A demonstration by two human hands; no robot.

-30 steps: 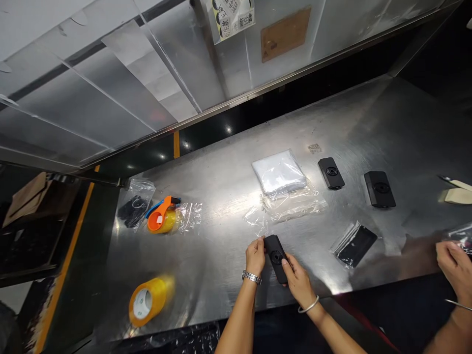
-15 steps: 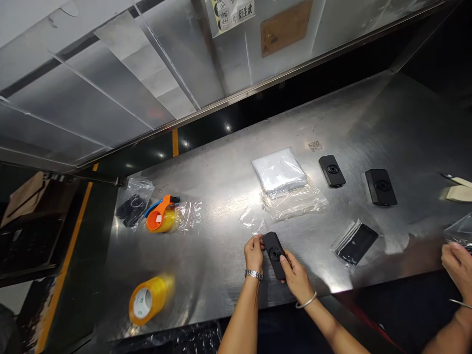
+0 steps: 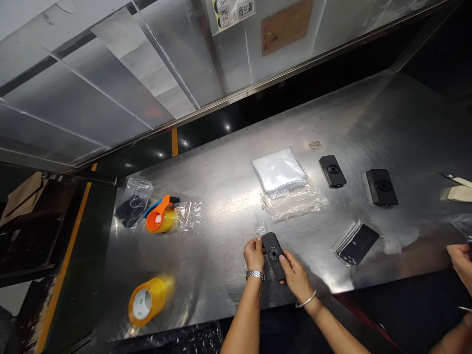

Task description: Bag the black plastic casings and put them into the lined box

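My right hand grips a black rectangular device by its lower right side, thumb on top. The device has a round dial-like ring on its face and is held tilted above the front of the metal table. At its upper left edge is my left hand, with a watch on the wrist and fingers pinched. A small piece of clear plastic bag sticks up from those fingertips; the rest of it is hidden behind hand and device.
On the metal table lie a stack of clear bags, two more black devices, a bagged black item, a tape dispenser and a yellow tape roll. Another person's hand is at the right edge.
The clear plastic at my left fingertips has drawn in from a wider spread to a narrow piece. Both hands and the device have barely moved. The other person's hand has shifted right.
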